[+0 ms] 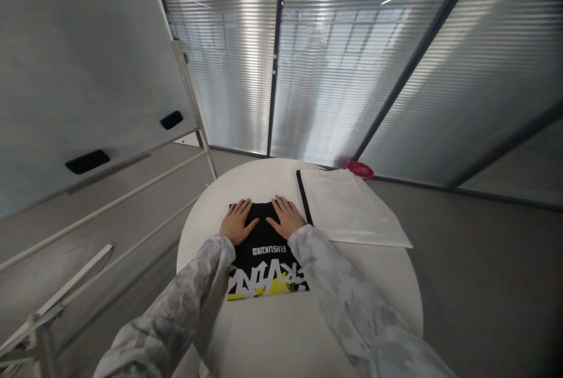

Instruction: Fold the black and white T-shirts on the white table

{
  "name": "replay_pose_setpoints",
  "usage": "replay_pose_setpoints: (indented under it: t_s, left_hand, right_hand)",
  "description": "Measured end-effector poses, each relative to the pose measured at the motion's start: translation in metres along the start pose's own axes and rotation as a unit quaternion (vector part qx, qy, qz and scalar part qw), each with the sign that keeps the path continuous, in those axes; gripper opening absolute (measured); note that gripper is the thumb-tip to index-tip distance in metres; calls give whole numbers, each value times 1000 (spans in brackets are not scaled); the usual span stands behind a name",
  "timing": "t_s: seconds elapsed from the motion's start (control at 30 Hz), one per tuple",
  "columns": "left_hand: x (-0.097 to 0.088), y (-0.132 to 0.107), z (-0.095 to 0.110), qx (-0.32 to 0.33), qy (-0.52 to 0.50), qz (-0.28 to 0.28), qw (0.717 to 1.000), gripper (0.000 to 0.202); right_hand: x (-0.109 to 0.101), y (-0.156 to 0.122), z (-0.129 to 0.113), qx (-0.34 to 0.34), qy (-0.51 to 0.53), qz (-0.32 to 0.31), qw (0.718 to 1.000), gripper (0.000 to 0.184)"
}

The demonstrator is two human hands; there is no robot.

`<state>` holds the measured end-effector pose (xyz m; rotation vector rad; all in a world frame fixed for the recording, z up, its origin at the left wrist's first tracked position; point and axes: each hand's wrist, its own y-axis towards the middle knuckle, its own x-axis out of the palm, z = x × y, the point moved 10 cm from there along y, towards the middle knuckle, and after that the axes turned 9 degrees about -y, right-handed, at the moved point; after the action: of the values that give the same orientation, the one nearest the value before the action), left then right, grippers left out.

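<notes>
A black folded T-shirt [263, 249] with white lettering and yellow patches lies flat on a round white table [281, 331]. Its print appears upside down from where I look. My left hand [237, 222] rests flat on the far left part of the shirt, fingers stretched out and pointing away from me. On the far right part lies my right hand [287, 218], palm down with the fingers spread. Neither hand grips the cloth. To the right of my right hand is a flat white translucent plastic bag [352, 208] with a black strip along its left edge.
A red object [359, 169] sits at the far right table edge, behind the bag. Left of the table stands a whiteboard [88, 61] on a white metal frame [132, 193], with two black erasers [87, 162] on it. Ribbed glass panels [316, 73] rise behind the table.
</notes>
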<state>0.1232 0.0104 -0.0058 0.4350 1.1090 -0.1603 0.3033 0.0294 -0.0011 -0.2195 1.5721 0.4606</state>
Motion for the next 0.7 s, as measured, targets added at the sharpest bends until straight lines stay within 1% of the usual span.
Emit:
replay_pose_setpoints:
  t_s: [0.1,0.17,0.23,0.3,0.33,0.4,0.47,0.53,0.63,0.7]
  left_hand:
    - [-4,-1,-28,-61,-5,30,998,65]
    - [-11,-3,-43,-79,-11,46,996,62]
    - [-17,-1,-54,-87,-31,40,995,59]
    - [-18,4,-66,-120,-82,5,989,56]
    - [-15,8,-73,-150,-123,-21,981,55]
    - [-5,16,-83,-214,-214,-80,950,53]
    - [6,25,-81,-247,-287,-129,917,47]
    - [10,36,-73,-243,-329,-154,900,43]
    - [7,55,-59,-221,-369,-153,890,43]
    - [-3,74,-51,-206,-385,-141,889,45]
  right_hand:
    - [11,3,8,10,4,-22,1000,69]
    - [9,6,17,16,8,-31,999,65]
    - [9,11,29,38,31,-73,996,62]
    - [13,17,40,57,68,-143,986,60]
    - [15,20,44,61,86,-177,979,57]
    - [17,26,50,59,109,-218,968,50]
    - [14,30,54,55,121,-230,964,45]
    - [12,30,59,55,136,-236,961,45]
    - [3,30,69,53,155,-236,958,52]
    - [-12,34,80,46,171,-232,957,54]
